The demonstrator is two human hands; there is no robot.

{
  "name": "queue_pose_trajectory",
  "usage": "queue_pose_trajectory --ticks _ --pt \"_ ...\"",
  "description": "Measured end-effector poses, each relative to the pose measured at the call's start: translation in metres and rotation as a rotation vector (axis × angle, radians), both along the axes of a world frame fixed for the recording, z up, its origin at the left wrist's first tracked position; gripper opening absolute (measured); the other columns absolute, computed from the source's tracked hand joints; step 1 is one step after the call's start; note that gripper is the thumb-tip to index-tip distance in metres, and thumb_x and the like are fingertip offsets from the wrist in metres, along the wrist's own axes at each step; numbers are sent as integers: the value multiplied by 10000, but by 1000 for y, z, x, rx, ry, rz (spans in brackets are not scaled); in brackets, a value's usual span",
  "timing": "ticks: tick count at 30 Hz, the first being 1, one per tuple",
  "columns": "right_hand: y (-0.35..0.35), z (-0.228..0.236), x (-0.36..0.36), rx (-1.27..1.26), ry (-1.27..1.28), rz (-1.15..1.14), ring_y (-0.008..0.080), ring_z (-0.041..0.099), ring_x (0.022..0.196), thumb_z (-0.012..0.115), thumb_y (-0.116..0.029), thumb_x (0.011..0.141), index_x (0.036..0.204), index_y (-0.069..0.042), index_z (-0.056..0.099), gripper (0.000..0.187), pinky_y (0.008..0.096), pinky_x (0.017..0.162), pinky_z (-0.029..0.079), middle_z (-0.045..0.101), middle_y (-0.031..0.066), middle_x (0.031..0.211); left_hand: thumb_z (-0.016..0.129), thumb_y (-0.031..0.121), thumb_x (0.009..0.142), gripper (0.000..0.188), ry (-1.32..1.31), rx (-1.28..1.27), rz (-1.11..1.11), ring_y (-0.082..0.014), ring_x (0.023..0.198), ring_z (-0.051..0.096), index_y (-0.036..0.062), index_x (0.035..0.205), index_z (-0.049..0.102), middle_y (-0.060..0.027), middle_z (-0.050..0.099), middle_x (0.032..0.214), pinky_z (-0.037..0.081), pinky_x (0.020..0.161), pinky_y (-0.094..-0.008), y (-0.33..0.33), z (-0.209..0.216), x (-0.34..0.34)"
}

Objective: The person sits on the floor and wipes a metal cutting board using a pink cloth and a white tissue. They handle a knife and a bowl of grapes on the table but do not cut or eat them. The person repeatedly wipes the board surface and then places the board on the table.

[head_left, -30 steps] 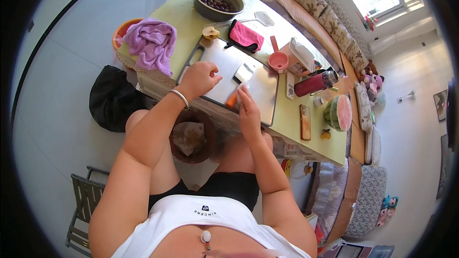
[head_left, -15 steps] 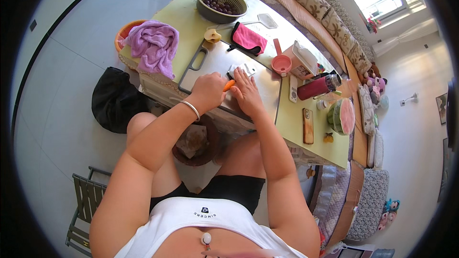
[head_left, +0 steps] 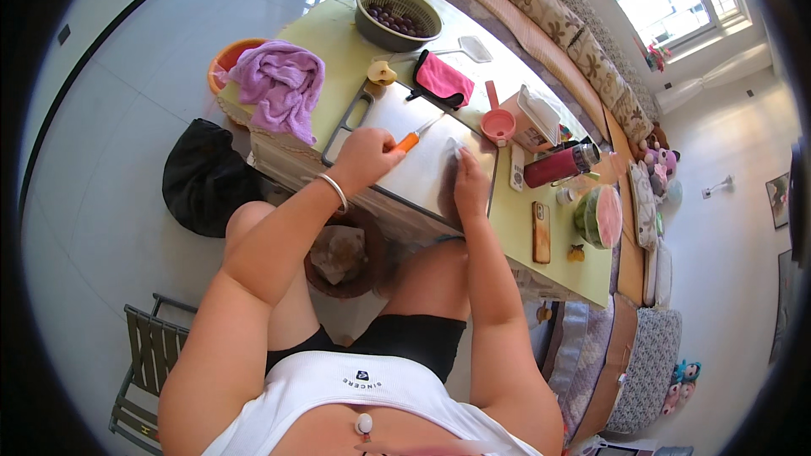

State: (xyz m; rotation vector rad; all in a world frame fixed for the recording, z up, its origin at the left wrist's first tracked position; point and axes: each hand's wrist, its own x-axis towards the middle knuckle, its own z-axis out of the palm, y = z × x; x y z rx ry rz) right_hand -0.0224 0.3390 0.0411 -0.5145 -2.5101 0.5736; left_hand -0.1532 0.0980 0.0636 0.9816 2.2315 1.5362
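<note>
My left hand (head_left: 367, 158) is closed round the orange handle of a small knife (head_left: 407, 143). Its thin blade points up and to the right, just over a metal cutting board (head_left: 404, 171) with a dark rim. Above the board's right half, my right hand (head_left: 470, 179) has its fingers pinched on a small white piece, perhaps tissue (head_left: 456, 149). Some of that piece is hidden by the fingers. Beyond the board's far left corner sits a cut pale fruit piece (head_left: 382, 73). A pink and black cloth item (head_left: 443, 80) lies along the board's far edge.
A basket of dark round fruit (head_left: 399, 17) stands at the far end of the table. Purple cloth (head_left: 280, 89) hangs over an orange basin at left. On the right are a pink dipper (head_left: 498, 126), a maroon flask (head_left: 557, 166), a phone (head_left: 541, 231) and cut watermelon (head_left: 600, 216).
My hands have come apart. The right one has lifted off the board and drawn right with the white piece. The knife blade, covered before, now shows.
</note>
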Motion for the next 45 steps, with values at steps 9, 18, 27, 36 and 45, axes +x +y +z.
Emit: queue_pose_trajectory --ticks 9,18,27,36,45 --pt "-48 20 -23 -286 266 69 261 639 1104 533 -135 987 1216 7 626 285 319 959 465 656 199 1195 643 194 872 213 136 -33 190 -285 653 638 -4 940 681 -163 674 748 505 644 -393 -20 6 -15" --pt "-83 16 -80 93 -134 462 337 260 1446 477 -425 988 1471 -15 344 648 423 1187 180 313 204 1540 609 239 866 256 155 -117 131 -407 815 630 -3 841 688 -230 660 808 504 738 -470 -17 0 -30" --pt "-20 6 -94 212 -427 137 313 176 1482 385 -584 964 1504 -11 275 795 469 1191 130 253 178 1576 633 224 813 226 303 -336 192 -382 802 662 20 890 691 -193 669 864 539 731 -463 -23 11 -19" --pt "-35 9 -80 315 -441 146 376 136 1480 440 -676 889 1514 -26 256 920 533 1179 76 200 218 1584 641 231 795 217 382 -532 249 -342 805 673 40 887 686 -155 664 888 542 707 -438 -26 31 -5" --pt "31 14 -12 242 -583 -42 358 74 1495 445 -684 889 1541 -44 171 955 489 1191 44 108 214 1606 641 206 804 169 491 -477 294 -332 799 663 51 870 661 -128 633 881 532 710 -439 -16 11 -7"
